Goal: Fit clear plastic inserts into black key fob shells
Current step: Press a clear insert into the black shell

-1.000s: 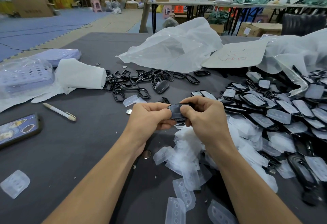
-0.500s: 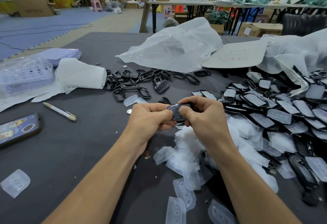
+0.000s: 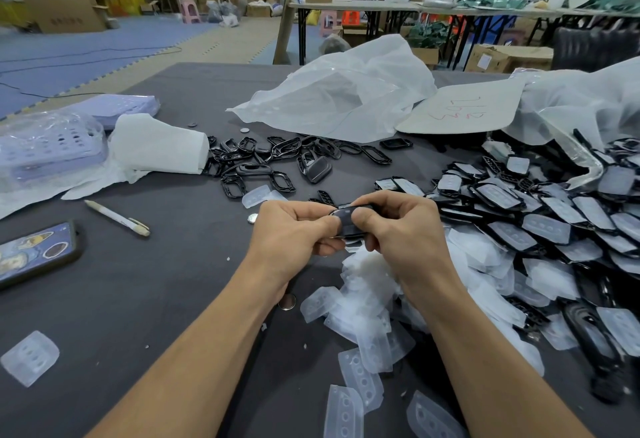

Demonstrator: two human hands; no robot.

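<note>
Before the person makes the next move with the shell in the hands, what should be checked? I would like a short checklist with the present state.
1. Left hand and right hand both pinch the black shell: ok.
2. Insert fully seated in it: cannot tell, the thumbs cover it.
3. Clear inserts piled on the table below the hands: ok.
4. Empty black frames lie behind the hands: ok.
5. Fitted pieces heaped at the right: ok.

light: even, soft shadows | edges: bowed (wide lens) | far background: soft
</note>
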